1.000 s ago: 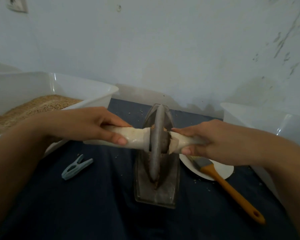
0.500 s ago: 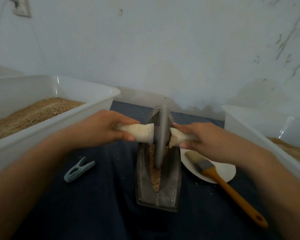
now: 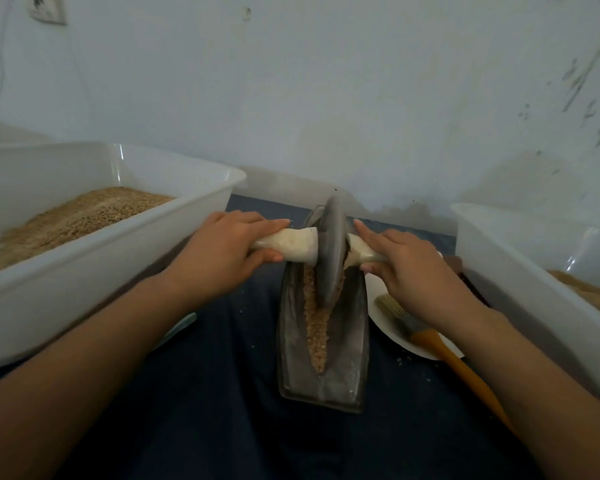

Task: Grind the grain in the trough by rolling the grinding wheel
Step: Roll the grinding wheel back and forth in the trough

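Got my left hand [image 3: 219, 258] and right hand [image 3: 409, 271] each wrapped round the axle [image 3: 291, 245] so the wheel [image 3: 331, 254] stays upright in the trough [image 3: 352, 341], crushing grain [image 3: 317, 330].

- a pale, bluish-white wall [image 3: 326, 98] fills the upper part of the view, well beyond the hands, with dark scuffs and streaks [image 3: 582, 81] toward its upper right.
- a wall socket [image 3: 45, 6] sits in the top left corner, a thin cable [image 3: 0, 64] hanging under it.
- a dark blue cloth [image 3: 205, 410] covers the surface beneath the hands.
- the light is dim and even.
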`<control>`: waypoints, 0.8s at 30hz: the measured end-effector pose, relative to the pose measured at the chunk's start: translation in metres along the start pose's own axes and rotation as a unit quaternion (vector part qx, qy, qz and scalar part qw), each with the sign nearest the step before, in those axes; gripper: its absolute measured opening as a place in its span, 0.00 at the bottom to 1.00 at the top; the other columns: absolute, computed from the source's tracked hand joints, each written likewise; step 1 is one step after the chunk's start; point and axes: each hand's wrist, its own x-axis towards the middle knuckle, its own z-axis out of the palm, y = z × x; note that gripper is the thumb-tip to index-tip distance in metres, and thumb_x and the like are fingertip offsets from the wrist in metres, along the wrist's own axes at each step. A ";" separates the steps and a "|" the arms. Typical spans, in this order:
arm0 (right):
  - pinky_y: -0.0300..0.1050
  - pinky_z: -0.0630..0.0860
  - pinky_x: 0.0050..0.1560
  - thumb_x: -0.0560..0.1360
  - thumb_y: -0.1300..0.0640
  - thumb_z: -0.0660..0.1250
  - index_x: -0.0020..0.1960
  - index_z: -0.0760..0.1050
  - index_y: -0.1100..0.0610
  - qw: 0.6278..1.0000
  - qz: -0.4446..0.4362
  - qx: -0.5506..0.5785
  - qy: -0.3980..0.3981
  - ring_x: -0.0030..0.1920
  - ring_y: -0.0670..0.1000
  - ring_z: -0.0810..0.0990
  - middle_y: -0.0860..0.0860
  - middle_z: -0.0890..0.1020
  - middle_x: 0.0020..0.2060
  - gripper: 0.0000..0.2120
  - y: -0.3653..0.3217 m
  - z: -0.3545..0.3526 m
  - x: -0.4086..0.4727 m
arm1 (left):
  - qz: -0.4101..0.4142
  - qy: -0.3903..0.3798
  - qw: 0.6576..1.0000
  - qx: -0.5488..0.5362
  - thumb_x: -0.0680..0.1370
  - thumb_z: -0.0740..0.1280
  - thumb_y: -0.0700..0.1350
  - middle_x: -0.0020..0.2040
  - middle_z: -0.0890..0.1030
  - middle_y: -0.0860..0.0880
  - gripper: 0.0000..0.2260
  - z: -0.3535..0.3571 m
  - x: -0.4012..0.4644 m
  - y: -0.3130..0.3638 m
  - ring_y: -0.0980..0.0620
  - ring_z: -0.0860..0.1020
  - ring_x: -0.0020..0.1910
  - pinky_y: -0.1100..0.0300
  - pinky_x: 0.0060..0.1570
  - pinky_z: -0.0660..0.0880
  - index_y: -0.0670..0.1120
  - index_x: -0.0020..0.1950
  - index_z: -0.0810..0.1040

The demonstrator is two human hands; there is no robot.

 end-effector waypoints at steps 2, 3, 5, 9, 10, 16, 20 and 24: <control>0.45 0.67 0.53 0.78 0.48 0.59 0.75 0.50 0.44 1.000 0.001 0.004 -0.001 0.55 0.50 0.71 0.49 0.74 0.57 0.29 0.002 0.001 -0.001 | 0.017 0.013 1.000 0.011 0.75 0.67 0.52 0.58 0.78 0.50 0.23 0.000 0.002 0.000 0.50 0.75 0.57 0.58 0.56 0.64 0.53 0.70 0.69; 0.45 0.67 0.54 0.78 0.48 0.59 0.75 0.50 0.43 1.000 0.000 0.004 -0.022 0.56 0.50 0.71 0.49 0.74 0.57 0.29 0.001 -0.003 -0.001 | 0.022 0.007 1.000 0.000 0.75 0.68 0.52 0.57 0.79 0.51 0.23 -0.004 0.002 0.000 0.51 0.75 0.56 0.58 0.55 0.65 0.53 0.69 0.70; 0.45 0.67 0.57 0.78 0.47 0.60 0.75 0.52 0.41 0.995 -0.003 0.013 -0.100 0.60 0.50 0.71 0.49 0.73 0.60 0.29 -0.002 -0.017 -0.002 | 0.015 -0.027 0.998 -0.053 0.73 0.70 0.52 0.53 0.79 0.55 0.21 -0.016 0.000 0.000 0.55 0.76 0.54 0.63 0.53 0.67 0.56 0.66 0.73; 0.39 0.70 0.47 0.77 0.46 0.61 0.71 0.62 0.40 0.967 -0.022 0.078 -0.243 0.47 0.41 0.74 0.44 0.77 0.49 0.24 -0.014 -0.060 -0.014 | 0.014 -0.197 0.953 -0.228 0.67 0.69 0.57 0.50 0.81 0.65 0.19 -0.051 -0.007 0.002 0.65 0.78 0.51 0.73 0.51 0.70 0.62 0.58 0.77; 0.36 0.69 0.42 0.77 0.45 0.61 0.69 0.65 0.41 0.962 -0.038 0.076 -0.260 0.41 0.38 0.74 0.42 0.77 0.43 0.21 -0.016 -0.068 -0.017 | 0.021 -0.229 0.941 -0.247 0.67 0.69 0.57 0.50 0.82 0.64 0.19 -0.058 -0.008 0.002 0.65 0.78 0.50 0.74 0.49 0.70 0.61 0.59 0.78; 0.41 0.69 0.48 0.78 0.47 0.60 0.73 0.58 0.41 0.973 -0.021 0.058 -0.225 0.51 0.44 0.75 0.46 0.77 0.53 0.25 -0.014 -0.054 -0.011 | 0.001 -0.233 0.953 -0.191 0.69 0.65 0.60 0.49 0.82 0.62 0.19 -0.053 -0.005 0.001 0.65 0.78 0.48 0.71 0.47 0.70 0.61 0.59 0.78; 0.44 0.66 0.54 0.79 0.49 0.59 0.75 0.52 0.43 0.996 0.010 0.027 -0.081 0.59 0.51 0.71 0.50 0.74 0.58 0.27 -0.002 -0.013 0.001 | -0.022 -0.075 0.995 -0.055 0.76 0.65 0.53 0.59 0.78 0.53 0.20 -0.015 0.000 0.000 0.53 0.75 0.57 0.61 0.56 0.67 0.54 0.68 0.71; 0.45 0.63 0.59 0.78 0.51 0.60 0.75 0.50 0.48 0.999 -0.018 0.003 0.046 0.58 0.52 0.70 0.51 0.75 0.60 0.30 0.009 0.014 0.003 | 0.010 0.042 0.999 0.022 0.78 0.62 0.54 0.57 0.78 0.50 0.22 0.008 0.002 0.000 0.50 0.74 0.57 0.58 0.56 0.62 0.52 0.71 0.68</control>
